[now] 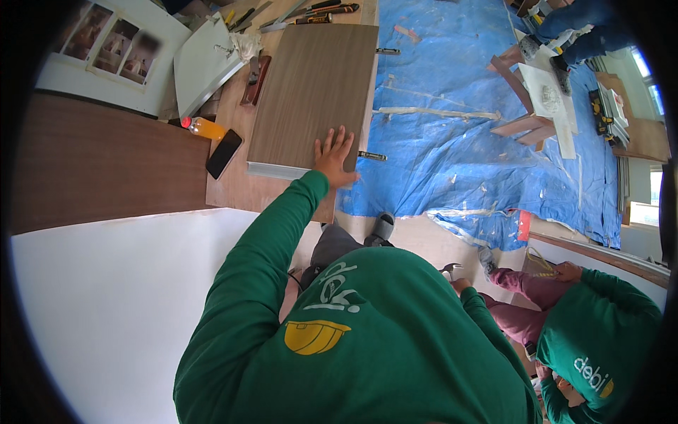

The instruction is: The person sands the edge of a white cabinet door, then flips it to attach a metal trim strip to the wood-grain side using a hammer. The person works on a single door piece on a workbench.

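Note:
My left hand [335, 157] lies flat with fingers spread on the near right corner of a grey-brown wood-grain cabinet door [307, 92]. Pale layers show under its near edge, perhaps more doors stacked below. Two metal hinges, a near one [372, 155] and a far one [388, 51], stick out past its right side. Low at my right side, my right hand [461, 284] is closed on what looks like a hammer [450, 269]; only its metal head shows. Left of the door lie a black phone [224, 154], an orange drink bottle [205, 128] and a reddish-brown wooden tool [256, 81].
Hand tools [311, 15] lie along the far end of the wooden worktop [282, 196]. Blue tarp [438, 141] covers the floor on the right. A co-worker in green [600, 339] holds a yellow strip close on my right. Another person's legs [579, 35] stand beside a wooden stool-like piece [540, 92].

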Demonstrator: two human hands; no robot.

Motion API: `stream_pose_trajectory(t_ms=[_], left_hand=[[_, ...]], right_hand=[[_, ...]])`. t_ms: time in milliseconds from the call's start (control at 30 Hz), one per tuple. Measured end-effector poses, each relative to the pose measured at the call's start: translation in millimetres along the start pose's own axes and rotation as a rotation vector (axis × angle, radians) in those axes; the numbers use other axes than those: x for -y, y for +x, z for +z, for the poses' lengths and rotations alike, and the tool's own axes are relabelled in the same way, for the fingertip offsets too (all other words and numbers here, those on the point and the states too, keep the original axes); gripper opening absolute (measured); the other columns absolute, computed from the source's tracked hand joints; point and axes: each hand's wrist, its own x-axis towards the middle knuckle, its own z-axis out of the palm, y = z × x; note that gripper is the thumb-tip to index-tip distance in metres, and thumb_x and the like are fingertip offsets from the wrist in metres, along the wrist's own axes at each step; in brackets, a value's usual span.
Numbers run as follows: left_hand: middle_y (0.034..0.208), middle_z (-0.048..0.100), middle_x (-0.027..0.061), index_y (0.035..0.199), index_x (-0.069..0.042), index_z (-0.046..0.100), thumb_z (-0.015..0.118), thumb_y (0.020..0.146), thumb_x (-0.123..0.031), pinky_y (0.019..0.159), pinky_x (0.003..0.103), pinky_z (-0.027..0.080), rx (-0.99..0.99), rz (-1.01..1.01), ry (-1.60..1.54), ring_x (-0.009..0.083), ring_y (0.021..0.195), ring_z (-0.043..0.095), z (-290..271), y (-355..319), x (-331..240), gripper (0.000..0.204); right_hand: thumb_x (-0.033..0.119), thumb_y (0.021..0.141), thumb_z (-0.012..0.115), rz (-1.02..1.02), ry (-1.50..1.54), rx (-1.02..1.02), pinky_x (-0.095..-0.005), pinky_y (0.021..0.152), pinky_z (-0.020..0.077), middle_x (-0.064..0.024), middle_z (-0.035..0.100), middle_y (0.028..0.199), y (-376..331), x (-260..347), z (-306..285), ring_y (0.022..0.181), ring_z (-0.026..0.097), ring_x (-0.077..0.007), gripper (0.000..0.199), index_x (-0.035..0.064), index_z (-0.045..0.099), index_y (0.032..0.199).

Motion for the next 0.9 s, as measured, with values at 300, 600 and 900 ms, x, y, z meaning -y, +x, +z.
stream_pose_trajectory(t_ms=[300,600,900], left_hand=[[0.174,0.014,0.0107,0.165,-0.019,0.026,0.057,0.093,-0.070,0.127,0.058,0.008,-0.084,0.178,0.188,0.0359,0.159,0.012,-1.8,-0.7,28.7,0.094],[0.173,0.018,0.0104,0.164,-0.021,0.028,0.053,0.095,-0.071,0.128,0.056,0.012,-0.085,0.361,0.281,0.0327,0.158,0.019,-27.8,17.3,37.0,0.089],[0.168,0.034,-0.0028,0.155,-0.025,0.047,0.040,0.109,-0.044,0.129,0.053,0.011,-0.010,0.798,0.348,0.0219,0.157,0.024,-29.1,37.7,46.1,0.050]], right_hand=[[0.027,0.104,0.058,0.039,0.538,-0.205,-0.0436,0.036,0.0461,-0.0123,0.055,0.053,-28.6,137.6,-20.0,0.038,0.055,-0.0276,0.026,0.0009,0.057,0.100],[0.022,0.102,0.062,-0.318,0.847,-0.186,-0.0276,0.036,0.0368,-0.0014,0.052,0.062,-87.4,338.4,-11.1,0.041,0.047,-0.0116,0.017,0.0074,0.060,0.095],[0.022,0.104,0.054,-0.268,1.124,-0.201,-0.0269,0.043,0.0386,-0.0001,0.052,0.069,-105.5,436.6,45.8,0.049,0.048,-0.0102,0.019,0.0050,0.061,0.110]])
